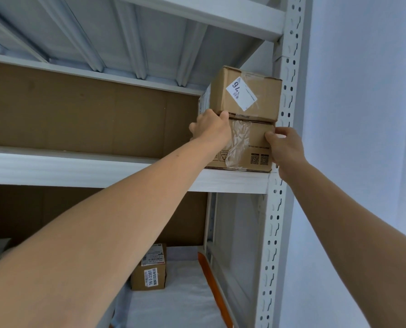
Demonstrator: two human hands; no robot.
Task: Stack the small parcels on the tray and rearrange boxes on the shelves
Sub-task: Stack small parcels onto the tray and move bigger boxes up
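Boxes stand two high at the right end of the upper shelf, hard against the white upright post. Your left hand is curled round the top left corner of the lower box, with the thumb at the seam where the two cartons meet. Your right hand grips the same box at its right edge: thumb on the front face, fingers wrapped round the side next to the post. The upper box rests squarely on top and shows a tilted white label on its front. On the lower shelf, a small parcel sits near the back, with an orange strip along that shelf's right edge.
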